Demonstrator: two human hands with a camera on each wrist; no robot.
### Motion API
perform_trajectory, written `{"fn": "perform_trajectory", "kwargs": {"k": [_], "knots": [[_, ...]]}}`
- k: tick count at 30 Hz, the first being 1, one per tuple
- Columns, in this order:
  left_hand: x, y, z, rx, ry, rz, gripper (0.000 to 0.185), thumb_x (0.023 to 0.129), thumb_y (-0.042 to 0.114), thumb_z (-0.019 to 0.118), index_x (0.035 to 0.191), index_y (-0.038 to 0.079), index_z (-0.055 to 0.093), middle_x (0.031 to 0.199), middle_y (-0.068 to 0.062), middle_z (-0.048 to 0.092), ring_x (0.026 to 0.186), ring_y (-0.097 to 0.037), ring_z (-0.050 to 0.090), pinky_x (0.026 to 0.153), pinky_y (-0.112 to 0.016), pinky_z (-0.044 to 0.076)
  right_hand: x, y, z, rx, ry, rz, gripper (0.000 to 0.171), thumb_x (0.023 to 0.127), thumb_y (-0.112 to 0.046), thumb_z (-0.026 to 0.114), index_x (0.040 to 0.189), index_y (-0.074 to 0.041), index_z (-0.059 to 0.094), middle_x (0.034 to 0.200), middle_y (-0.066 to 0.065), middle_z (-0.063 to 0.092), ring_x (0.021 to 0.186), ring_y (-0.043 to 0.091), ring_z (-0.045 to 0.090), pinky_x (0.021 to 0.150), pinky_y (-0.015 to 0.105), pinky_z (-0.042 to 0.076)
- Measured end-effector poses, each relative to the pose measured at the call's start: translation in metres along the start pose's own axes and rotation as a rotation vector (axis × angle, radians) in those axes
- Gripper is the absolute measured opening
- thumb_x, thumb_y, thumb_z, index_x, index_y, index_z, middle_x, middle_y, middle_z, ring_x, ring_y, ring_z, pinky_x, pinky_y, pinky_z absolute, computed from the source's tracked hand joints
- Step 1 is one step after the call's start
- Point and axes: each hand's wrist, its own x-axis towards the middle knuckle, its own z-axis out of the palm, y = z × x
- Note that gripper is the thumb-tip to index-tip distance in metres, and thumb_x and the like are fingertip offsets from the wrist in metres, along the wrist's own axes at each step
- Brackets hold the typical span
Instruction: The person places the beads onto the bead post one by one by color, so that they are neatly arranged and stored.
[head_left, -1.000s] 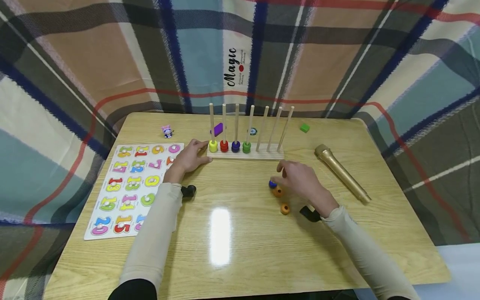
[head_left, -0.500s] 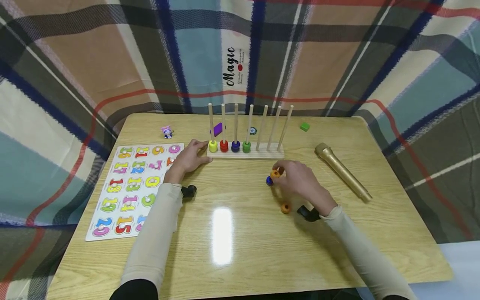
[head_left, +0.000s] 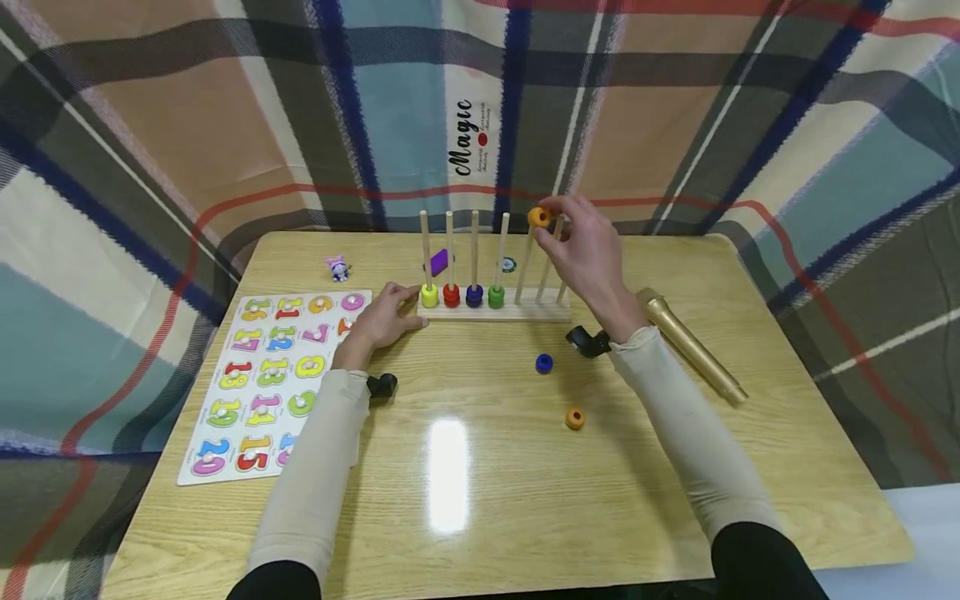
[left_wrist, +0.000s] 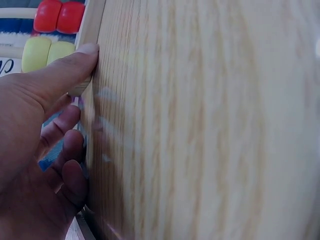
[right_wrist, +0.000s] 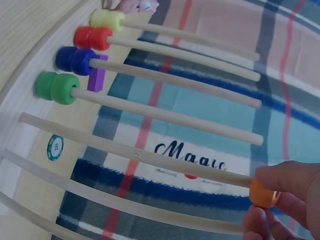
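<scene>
A pale wooden peg rack (head_left: 534, 312) stands near the middle of the table, with a row of upright pegs. Paired beads sit low on pegs from the left: yellow (right_wrist: 107, 20), red (right_wrist: 93, 38), dark blue (right_wrist: 75, 60) and green (right_wrist: 57, 87). My left hand (head_left: 381, 321) grips the rack's left end, thumb on its front edge. With thumb and fingers, my right hand (head_left: 588, 250) pinches an orange bead (right_wrist: 263, 193) right at the tip of the fifth peg (right_wrist: 138, 155). A blue bead (head_left: 543, 363) and another orange bead (head_left: 575, 418) lie on the table in front.
A number puzzle board (head_left: 247, 400) lies at left, partly under my left arm. A small figurine (head_left: 338, 268), a purple block (head_left: 438, 262), a round token (head_left: 509, 265) are toward the back. A gold tube (head_left: 693, 348) lies at right. Plaid cloth (head_left: 637, 108) hangs behind.
My right hand has picked up an orange bead from the table and raised it to the fifth peg's tip. The blue bead shifted slightly. My left hand stays on the rack.
</scene>
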Motion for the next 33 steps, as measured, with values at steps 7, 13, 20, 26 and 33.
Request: {"fn": "perform_trajectory", "kwargs": {"k": [7,13,20,26,33], "knots": [[0.003,0.003,0.0,0.017,0.002,0.006,0.075,0.105,0.031,0.071,0.168,0.014,0.036,0.149,-0.018,0.042,0.138,-0.043,0.049,0.115,-0.062,0.042,0.006,0.0,-0.002,-0.068,-0.02,0.014,0.036,0.102,-0.022,0.075,0.134,-0.007,0.074,0.122,0.014,0.073,0.077,0.028,0.067,0.062,0.035,0.044],[0.002,0.004,0.0,0.005,0.002,0.003,0.075,0.104,0.031,0.072,0.168,0.013,0.037,0.148,-0.018,0.042,0.138,-0.042,0.048,0.115,-0.061,0.042,0.008,-0.002,-0.001,-0.121,-0.133,0.069,0.039,0.102,-0.024,0.074,0.138,-0.009,0.073,0.119,0.015,0.07,0.075,0.029,0.059,0.059,0.038,0.043],[0.002,0.004,0.001,0.028,0.005,0.011,0.075,0.105,0.032,0.071,0.169,0.014,0.035,0.15,-0.018,0.042,0.139,-0.043,0.048,0.114,-0.062,0.042,-0.003,0.004,-0.005,-0.075,-0.131,0.035,0.054,0.101,-0.022,0.075,0.152,-0.011,0.061,0.143,0.015,0.061,0.083,0.028,0.068,0.066,0.043,0.051],[0.002,0.002,0.001,0.026,-0.001,0.011,0.075,0.105,0.032,0.071,0.169,0.013,0.036,0.15,-0.018,0.042,0.137,-0.043,0.049,0.112,-0.061,0.043,-0.057,0.012,-0.021,-0.094,-0.216,-0.01,0.039,0.1,-0.02,0.074,0.135,-0.003,0.069,0.126,0.016,0.067,0.076,0.026,0.065,0.06,0.039,0.049],[0.0,-0.001,0.001,0.027,0.01,0.02,0.076,0.104,0.032,0.071,0.168,0.011,0.037,0.151,-0.02,0.041,0.138,-0.044,0.048,0.114,-0.063,0.041,-0.138,0.025,-0.023,-0.263,-0.895,0.065,0.048,0.096,-0.037,0.082,0.131,-0.006,0.067,0.098,0.006,0.067,0.076,0.018,0.061,0.065,0.039,0.053]]}}
